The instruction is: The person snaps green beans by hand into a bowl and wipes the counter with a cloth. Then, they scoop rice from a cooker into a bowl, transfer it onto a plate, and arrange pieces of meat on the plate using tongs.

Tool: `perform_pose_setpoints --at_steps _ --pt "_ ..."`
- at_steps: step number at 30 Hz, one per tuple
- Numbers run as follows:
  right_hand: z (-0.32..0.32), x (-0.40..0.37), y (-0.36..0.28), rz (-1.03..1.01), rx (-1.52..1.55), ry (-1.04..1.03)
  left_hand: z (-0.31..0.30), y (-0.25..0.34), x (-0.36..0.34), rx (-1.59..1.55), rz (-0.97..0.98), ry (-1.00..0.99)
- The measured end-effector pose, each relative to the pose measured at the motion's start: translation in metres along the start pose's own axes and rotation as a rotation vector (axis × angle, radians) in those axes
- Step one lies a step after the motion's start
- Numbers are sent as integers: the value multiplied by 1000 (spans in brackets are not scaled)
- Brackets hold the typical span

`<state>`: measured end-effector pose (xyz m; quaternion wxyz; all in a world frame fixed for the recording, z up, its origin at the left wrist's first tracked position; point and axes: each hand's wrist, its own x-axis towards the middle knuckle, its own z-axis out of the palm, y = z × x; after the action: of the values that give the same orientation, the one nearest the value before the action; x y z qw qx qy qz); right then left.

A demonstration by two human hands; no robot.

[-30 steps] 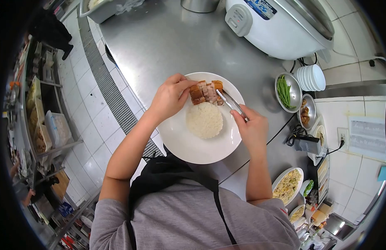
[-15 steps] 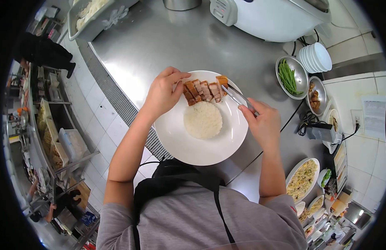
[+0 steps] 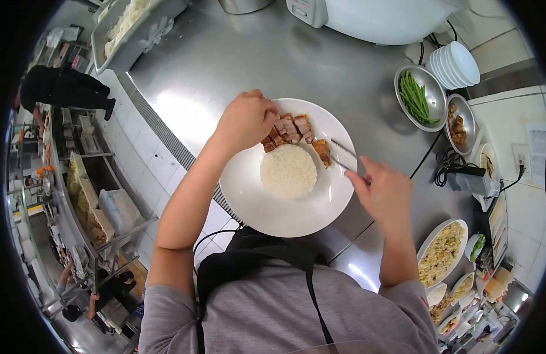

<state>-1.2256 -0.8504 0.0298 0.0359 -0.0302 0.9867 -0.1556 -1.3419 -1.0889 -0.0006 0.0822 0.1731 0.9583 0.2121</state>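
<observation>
A white plate [image 3: 255, 212] holds a round mound of white rice [image 3: 289, 172] and a row of sliced crispy pork [image 3: 291, 128] behind it. My left hand [image 3: 247, 121] is curled over the left end of the row, fingers closed against the slices; its fingertips are partly hidden. In my right hand [image 3: 384, 192] is a pair of metal tongs [image 3: 345, 149], their tips parted over the plate's right side. Close to those tips, one browned pork piece [image 3: 322, 152] lies apart from the row, beside the rice.
Beyond the plate to the right stand a steel bowl of green beans [image 3: 418, 99], a bowl of brown pieces [image 3: 457, 130] and stacked white bowls [image 3: 454, 65]. An oval dish of fried rice [image 3: 443, 252] sits nearer. A grey tub [image 3: 134, 44] is at the far left.
The right-end pork piece has come away from the row, toward me beside the rice. The tongs have drawn back from it and parted. My left hand has moved further over the slices.
</observation>
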Motion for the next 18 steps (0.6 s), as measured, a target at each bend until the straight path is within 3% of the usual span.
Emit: perform_pose_setpoints --at_steps 3,6,11,18 --pt "-10 14 -6 -11 54 15 4 -1 0 -65 25 2" --pt "-3 23 -12 -152 170 97 4 -1 -1 -73 21 -2" --pt "5 37 -21 -210 93 -29 4 -4 -2 -152 -15 -37" --pt "8 70 -25 -185 179 -49 3 -7 -8 -288 6 -24"
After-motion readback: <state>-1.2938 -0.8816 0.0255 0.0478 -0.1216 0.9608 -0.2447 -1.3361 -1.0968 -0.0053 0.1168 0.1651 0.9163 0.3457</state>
